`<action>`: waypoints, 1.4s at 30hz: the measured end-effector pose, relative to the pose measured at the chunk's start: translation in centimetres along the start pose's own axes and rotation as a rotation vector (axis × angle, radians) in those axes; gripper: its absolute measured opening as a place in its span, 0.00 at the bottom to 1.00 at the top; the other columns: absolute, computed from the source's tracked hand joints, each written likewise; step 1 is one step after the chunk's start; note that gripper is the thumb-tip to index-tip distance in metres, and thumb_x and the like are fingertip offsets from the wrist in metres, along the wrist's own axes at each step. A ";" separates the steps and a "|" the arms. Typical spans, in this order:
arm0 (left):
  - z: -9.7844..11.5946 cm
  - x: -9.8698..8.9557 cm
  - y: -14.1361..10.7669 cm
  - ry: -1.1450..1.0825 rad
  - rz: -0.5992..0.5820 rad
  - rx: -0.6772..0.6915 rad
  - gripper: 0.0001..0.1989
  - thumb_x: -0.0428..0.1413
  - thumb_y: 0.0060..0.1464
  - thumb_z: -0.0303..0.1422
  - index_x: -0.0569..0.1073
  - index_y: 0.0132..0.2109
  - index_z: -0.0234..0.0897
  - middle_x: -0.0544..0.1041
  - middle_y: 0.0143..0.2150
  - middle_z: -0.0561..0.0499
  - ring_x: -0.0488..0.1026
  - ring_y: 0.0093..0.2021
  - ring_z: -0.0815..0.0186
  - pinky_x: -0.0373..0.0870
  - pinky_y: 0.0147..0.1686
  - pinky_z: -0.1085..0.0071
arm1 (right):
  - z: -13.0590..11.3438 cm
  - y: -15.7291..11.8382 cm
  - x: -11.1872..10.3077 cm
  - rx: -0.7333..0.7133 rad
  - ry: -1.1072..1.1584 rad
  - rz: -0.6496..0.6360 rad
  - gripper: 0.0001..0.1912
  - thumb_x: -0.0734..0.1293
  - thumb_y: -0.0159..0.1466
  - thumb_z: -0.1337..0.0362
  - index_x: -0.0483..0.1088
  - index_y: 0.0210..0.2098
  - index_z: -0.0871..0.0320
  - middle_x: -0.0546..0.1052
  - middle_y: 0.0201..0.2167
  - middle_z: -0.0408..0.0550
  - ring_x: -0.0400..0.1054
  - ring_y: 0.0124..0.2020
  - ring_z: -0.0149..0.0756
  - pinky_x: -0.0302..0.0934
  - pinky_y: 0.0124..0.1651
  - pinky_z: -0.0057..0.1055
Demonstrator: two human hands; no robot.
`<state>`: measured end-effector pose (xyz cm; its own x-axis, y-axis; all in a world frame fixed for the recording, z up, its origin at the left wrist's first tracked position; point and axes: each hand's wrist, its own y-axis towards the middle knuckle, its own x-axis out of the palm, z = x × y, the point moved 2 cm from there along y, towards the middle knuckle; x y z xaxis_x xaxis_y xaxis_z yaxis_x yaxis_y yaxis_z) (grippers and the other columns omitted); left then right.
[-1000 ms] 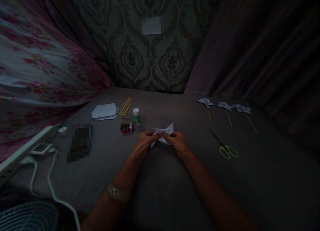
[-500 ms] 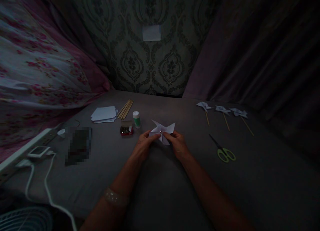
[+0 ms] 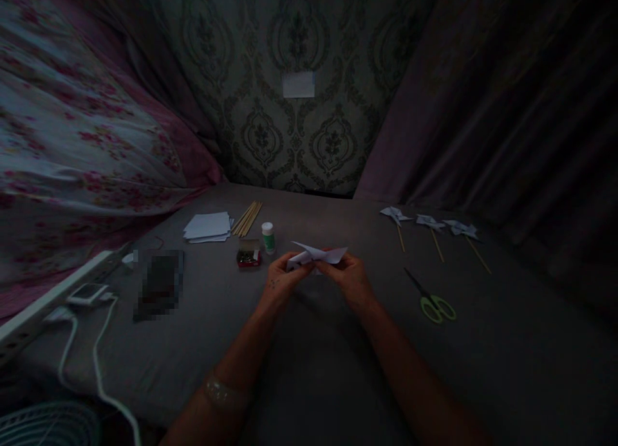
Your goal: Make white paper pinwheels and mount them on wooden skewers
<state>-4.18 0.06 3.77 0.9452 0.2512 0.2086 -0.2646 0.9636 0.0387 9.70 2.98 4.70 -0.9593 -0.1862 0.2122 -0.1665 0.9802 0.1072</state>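
Note:
A folded white paper pinwheel (image 3: 316, 254) is held up between both hands, tipped so that I see it nearly edge-on. My left hand (image 3: 284, 276) pinches its left side, and my right hand (image 3: 346, 275) grips the right side, thumbs close together at the near edge. The fingers behind the paper are mostly hidden, and the pin at its centre cannot be made out. Just left of my left hand stand an open red box of small metal pins (image 3: 248, 258) and a white and green glue bottle (image 3: 268, 238).
Finished pinwheels on sticks (image 3: 429, 223) lie at the right, behind green-handled scissors (image 3: 436, 307). At the left are a paper stack (image 3: 208, 227), wooden sticks (image 3: 248, 218), a blurred dark object (image 3: 161, 284) and a power strip (image 3: 62, 298) with white cables.
The pinwheel has been tilted from facing me to nearly edge-on, and its centre pin has gone out of sight. Both hands keep hold. The camera view has shifted slightly.

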 end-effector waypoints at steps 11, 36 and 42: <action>5.1 -0.8 -2.3 0.363 -0.108 0.909 0.06 0.63 0.49 0.37 0.79 0.36 0.41 0.79 0.37 0.47 0.70 0.41 0.62 0.66 0.45 0.62 | -6.6 -2.9 0.3 -0.888 -0.492 -0.236 0.08 0.69 0.59 0.69 0.74 0.38 0.50 0.77 0.34 0.44 0.70 0.37 0.35 0.63 0.42 0.35; 7.1 -1.3 -3.5 0.442 -0.182 0.959 0.04 0.62 0.50 0.36 0.80 0.35 0.45 0.79 0.34 0.49 0.69 0.38 0.61 0.62 0.46 0.63 | -9.0 -5.5 0.6 -1.193 -0.775 -0.245 0.13 0.65 0.62 0.70 0.72 0.45 0.51 0.78 0.37 0.46 0.69 0.38 0.36 0.59 0.45 0.38; 6.3 -1.8 -2.9 0.460 -0.233 0.778 0.08 0.60 0.51 0.40 0.80 0.35 0.43 0.79 0.33 0.47 0.69 0.38 0.60 0.63 0.46 0.60 | -8.2 -5.0 1.0 -1.128 -0.724 -0.262 0.13 0.66 0.60 0.71 0.73 0.43 0.51 0.79 0.36 0.46 0.71 0.38 0.37 0.62 0.43 0.37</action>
<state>-6.33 -3.79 9.39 0.9293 0.2311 -0.2881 0.0447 0.7038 0.7090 11.44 -2.66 12.32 -0.8902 0.0625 -0.4512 -0.4200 0.2705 0.8662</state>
